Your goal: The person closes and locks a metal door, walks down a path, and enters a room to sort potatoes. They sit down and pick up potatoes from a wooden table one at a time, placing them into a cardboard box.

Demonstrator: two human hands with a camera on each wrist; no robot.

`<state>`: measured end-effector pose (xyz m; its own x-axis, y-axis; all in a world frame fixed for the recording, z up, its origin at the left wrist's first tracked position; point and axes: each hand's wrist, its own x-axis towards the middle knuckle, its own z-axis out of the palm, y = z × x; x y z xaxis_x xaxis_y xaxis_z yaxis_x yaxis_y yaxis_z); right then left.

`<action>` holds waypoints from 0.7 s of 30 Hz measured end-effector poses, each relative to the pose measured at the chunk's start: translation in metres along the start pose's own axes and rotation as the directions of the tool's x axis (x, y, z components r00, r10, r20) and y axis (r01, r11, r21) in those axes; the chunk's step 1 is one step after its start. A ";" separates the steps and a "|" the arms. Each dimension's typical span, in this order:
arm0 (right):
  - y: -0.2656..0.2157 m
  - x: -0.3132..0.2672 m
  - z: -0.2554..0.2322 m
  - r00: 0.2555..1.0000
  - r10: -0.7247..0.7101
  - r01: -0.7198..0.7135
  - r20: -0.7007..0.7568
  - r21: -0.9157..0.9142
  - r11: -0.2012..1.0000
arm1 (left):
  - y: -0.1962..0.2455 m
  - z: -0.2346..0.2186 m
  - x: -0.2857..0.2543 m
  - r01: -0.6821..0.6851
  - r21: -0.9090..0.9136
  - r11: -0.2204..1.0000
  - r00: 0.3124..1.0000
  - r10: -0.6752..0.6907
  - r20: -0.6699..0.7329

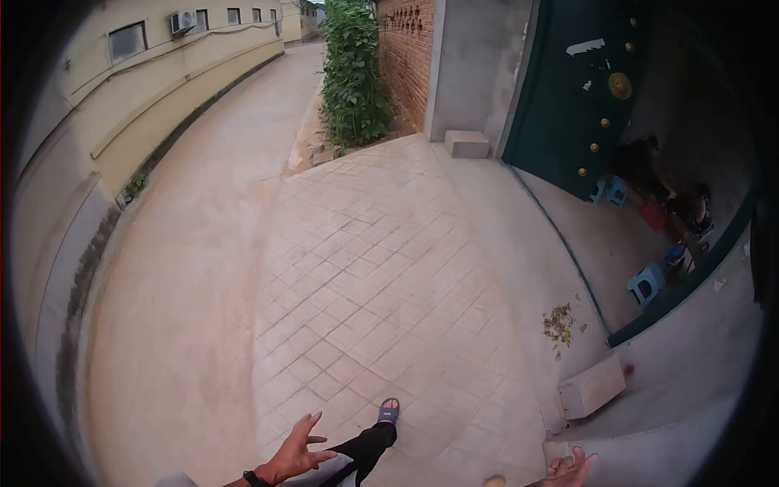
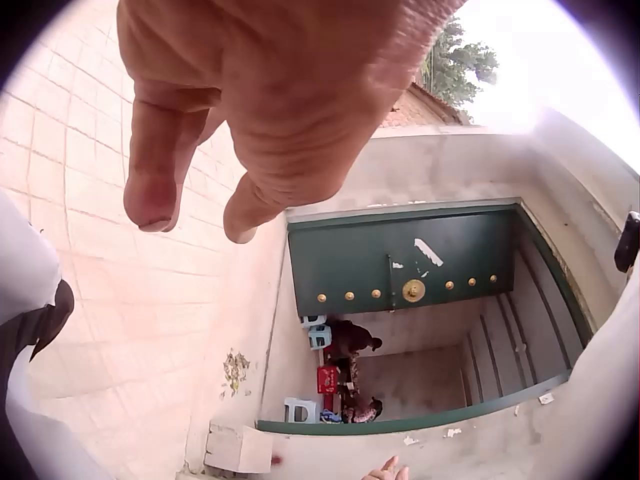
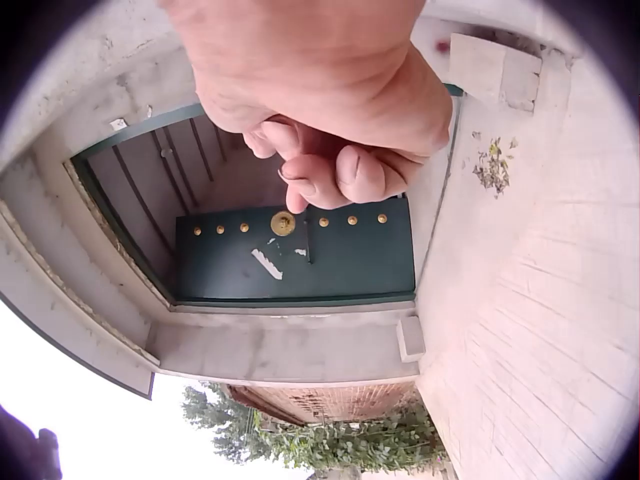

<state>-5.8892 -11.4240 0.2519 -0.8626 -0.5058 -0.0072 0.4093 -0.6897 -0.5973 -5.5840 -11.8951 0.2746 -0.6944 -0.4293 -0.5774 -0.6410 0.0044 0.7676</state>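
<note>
My left hand (image 1: 294,456) hangs in front of my left leg, fingers spread and relaxed, a dark band at the wrist. It holds nothing. In the left wrist view the same hand (image 2: 280,110) fills the top, two fingertips pointing down over the paving. On the other side, my right hand (image 1: 570,468) is at the bottom edge of the head view, near a stone block (image 1: 595,388). Its fingers curl loosely in the right wrist view, where the hand (image 3: 320,110) overlaps the green door (image 3: 340,262); nothing shows in its grasp.
Tiled paving (image 1: 365,284) lies ahead, beside a concrete lane (image 1: 195,268). To the right, a green door (image 1: 568,97) stands open above a raised green sill (image 1: 690,284). Inside are blue stools (image 1: 647,284) and people (image 1: 645,166). Dry leaves (image 1: 560,325) lie outside the doorway.
</note>
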 end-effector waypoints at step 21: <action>-0.084 0.281 0.016 0.779 -0.570 -0.338 -0.263 -0.941 -0.027 | 0.360 0.116 0.274 -0.632 0.365 0.683 0.775 0.552 0.308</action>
<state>-6.1614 -11.5163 0.3127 -0.9830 0.1354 0.1239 0.0005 0.6770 -0.7360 -6.0429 -11.9063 0.3606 -0.9926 -0.0517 -0.1096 -0.1185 0.6045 0.7878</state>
